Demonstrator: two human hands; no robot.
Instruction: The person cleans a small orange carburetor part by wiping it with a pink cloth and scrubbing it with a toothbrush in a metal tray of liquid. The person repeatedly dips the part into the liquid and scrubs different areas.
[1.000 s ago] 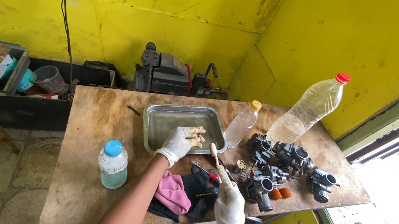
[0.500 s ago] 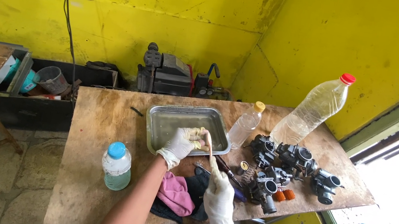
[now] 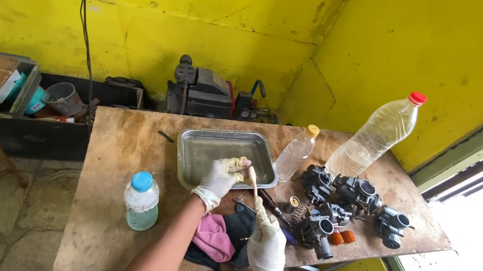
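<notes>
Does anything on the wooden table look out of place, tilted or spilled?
The large clear bottle with the red cap leans to the right instead of standing upright, at the table's far right. No spill shows. The metal tray lies flat, and both small bottles stand upright.

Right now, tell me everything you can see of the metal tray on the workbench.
The metal tray is a shallow rectangular pan of dull silver metal, likely steel or aluminium, with rounded corners and a raised, rolled rim. It lies flat on the wooden table, near its middle, long side toward the person. Its floor looks wet or filmed with clear liquid, otherwise bare. The gloved left hand hovers over its near right corner holding a small part; whether it touches the rim is unclear. A small clear bottle stands just right of it.
</notes>
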